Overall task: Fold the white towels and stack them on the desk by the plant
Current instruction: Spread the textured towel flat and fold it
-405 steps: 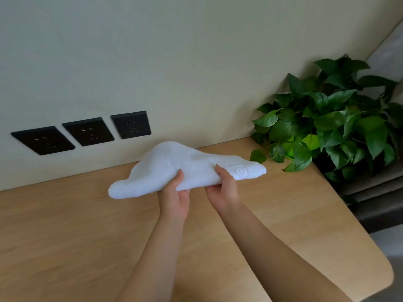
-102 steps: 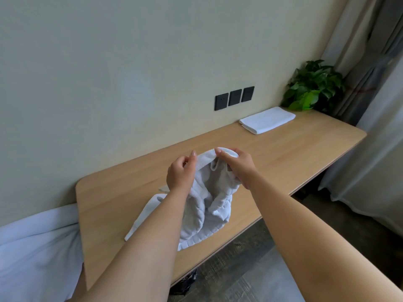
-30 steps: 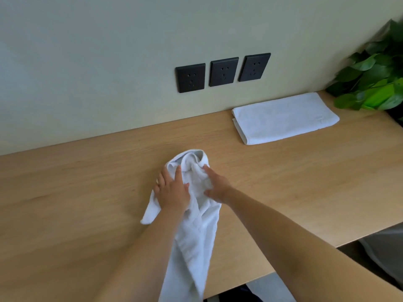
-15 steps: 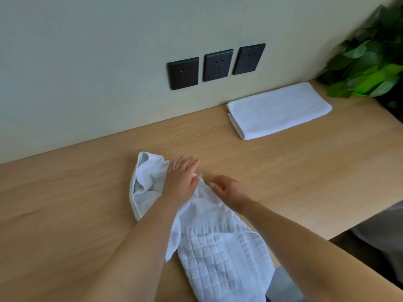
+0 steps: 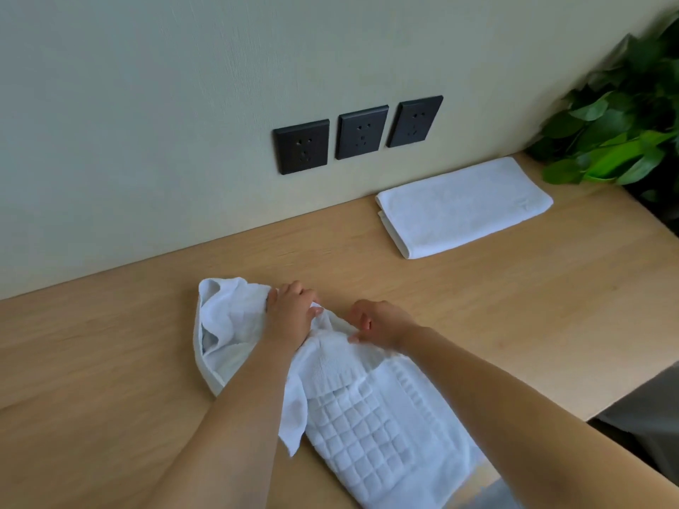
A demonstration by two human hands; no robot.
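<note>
White towel [image 5: 367, 416]: crumpled on desk [image 5: 110, 361], near end overhanging. Left hand [image 5: 290, 317], right hand [image 5: 382, 325] both pinch far hem. Step: spreading flat. Next: draw corners apart, then fold. Folded towel [image 5: 463, 205] lies beside plant [image 5: 617, 134].

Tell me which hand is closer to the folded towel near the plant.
Right. The right hand holds the unfolded towel, down-left of the folded towel; the left hand holds the same towel farther left.

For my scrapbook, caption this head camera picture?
Left hand and right hand grip a crumpled towel; folded towel lies near plant.
</note>
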